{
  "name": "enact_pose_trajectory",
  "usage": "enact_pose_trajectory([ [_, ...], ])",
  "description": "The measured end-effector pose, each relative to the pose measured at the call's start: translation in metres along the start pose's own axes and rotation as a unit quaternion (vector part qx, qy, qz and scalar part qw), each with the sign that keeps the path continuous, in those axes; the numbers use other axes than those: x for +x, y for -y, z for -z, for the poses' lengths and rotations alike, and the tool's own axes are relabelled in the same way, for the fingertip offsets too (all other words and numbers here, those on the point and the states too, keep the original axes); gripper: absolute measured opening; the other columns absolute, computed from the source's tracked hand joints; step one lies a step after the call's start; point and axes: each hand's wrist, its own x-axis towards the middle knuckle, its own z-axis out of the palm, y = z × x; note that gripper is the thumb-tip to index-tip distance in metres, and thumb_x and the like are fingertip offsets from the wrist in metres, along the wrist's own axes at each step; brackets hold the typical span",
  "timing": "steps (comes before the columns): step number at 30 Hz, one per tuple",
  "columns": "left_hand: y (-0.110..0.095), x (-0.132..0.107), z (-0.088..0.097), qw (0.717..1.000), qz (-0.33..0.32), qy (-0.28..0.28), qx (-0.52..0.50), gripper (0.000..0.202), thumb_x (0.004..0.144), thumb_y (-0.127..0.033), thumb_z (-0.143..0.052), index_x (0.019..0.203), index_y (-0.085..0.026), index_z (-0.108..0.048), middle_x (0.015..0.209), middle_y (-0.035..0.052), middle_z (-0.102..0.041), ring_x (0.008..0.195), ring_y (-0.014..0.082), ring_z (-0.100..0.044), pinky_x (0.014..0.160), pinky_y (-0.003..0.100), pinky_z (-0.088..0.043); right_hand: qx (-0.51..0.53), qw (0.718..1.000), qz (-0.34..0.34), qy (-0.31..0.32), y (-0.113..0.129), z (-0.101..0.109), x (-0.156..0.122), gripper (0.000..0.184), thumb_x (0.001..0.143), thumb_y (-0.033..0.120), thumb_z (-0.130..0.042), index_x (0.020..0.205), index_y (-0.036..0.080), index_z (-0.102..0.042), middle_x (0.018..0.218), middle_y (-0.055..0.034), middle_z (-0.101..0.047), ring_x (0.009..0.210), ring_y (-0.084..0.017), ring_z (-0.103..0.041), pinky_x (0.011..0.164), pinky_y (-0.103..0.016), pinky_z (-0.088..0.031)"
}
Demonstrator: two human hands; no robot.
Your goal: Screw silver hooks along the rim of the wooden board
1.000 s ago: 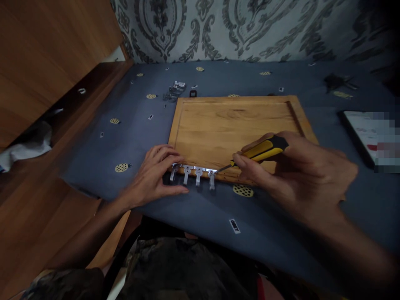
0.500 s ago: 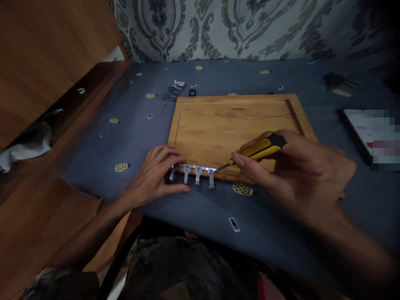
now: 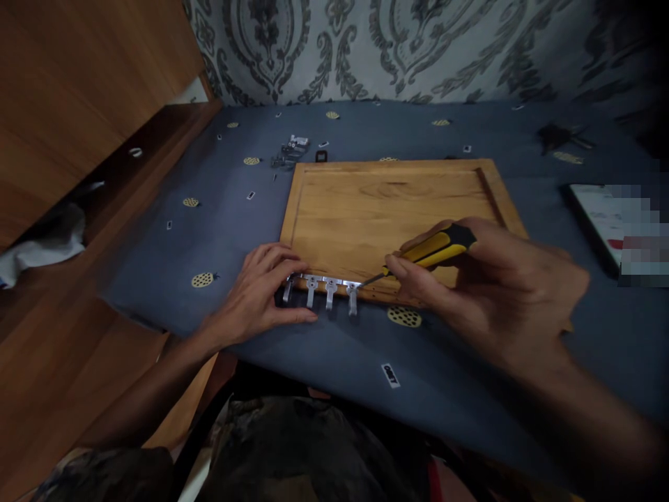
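Clamping its fingers around a yellow-and-black screwdriver (image 3: 433, 247), the right hand (image 3: 515, 293) holds the tip at the rightmost of 4 metal hooks (image 3: 331, 295) along the wooden board's (image 3: 387, 223) near edge, while the left hand (image 3: 257, 294), thumb apart from fingers, touches its left corner.

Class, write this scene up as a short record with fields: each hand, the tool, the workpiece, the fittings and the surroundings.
Left hand: fingers at the near left corner of the wooden board, thumb apart
Right hand: holding the screwdriver
Tool: yellow and black handle, tip at the rightmost hook
Workpiece: wooden board, flat on blue cloth
Fittings: four metal hooks along the near edge
Beyond far left corner: loose metal parts
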Motion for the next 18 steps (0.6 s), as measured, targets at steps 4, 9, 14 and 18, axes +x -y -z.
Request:
enact_pose_trajectory([
  [4,0.001,-0.001,-0.001,1.0,0.001,-0.01,-0.008,0.074,0.082,-0.08,-0.087,0.134,-0.028,-0.074,0.134,0.0113,-0.074,0.134,0.0358,-0.063,0.118,0.055,-0.051,-0.001,1.0,-0.007,0.008,0.0,-0.001,0.001,0.031,0.1,0.028,-0.082,0.08,0.027,-0.058,0.066,0.0071,-0.067,0.052,-0.014,-0.063,0.048,-0.028,-0.048],
  [9,0.0,-0.004,0.01,0.993,-0.004,-0.108,-0.037,0.053,0.101,-0.067,-0.077,0.132,-0.025,-0.075,0.13,0.0118,-0.076,0.126,0.0305,-0.069,0.108,0.047,-0.057,-0.009,1.0,0.006,0.006,-0.001,0.0,-0.001,0.034,0.103,0.032,-0.078,0.079,0.028,-0.055,0.064,0.0069,-0.065,0.051,-0.016,-0.065,0.049,-0.029,-0.049],
  [14,0.025,0.0,0.045,0.971,0.122,-0.201,-0.045,0.026,0.107,-0.043,-0.066,0.115,-0.023,-0.081,0.112,0.0076,-0.082,0.107,0.0248,-0.076,0.102,0.042,-0.061,0.009,0.999,0.031,0.007,-0.003,0.002,0.003,0.026,0.104,0.026,-0.074,0.085,0.029,-0.057,0.065,0.0069,-0.067,0.045,-0.015,-0.064,0.043,-0.028,-0.052],
  [18,0.067,0.016,0.057,0.962,0.187,-0.191,-0.062,0.032,0.103,-0.045,-0.063,0.112,-0.02,-0.081,0.11,0.0093,-0.084,0.105,0.0263,-0.079,0.095,0.04,-0.065,0.005,0.999,0.054,-0.005,-0.006,0.0,0.005,0.02,0.102,0.019,-0.069,0.09,0.031,-0.059,0.061,0.0067,-0.065,0.038,-0.017,-0.06,0.034,-0.029,-0.046],
])
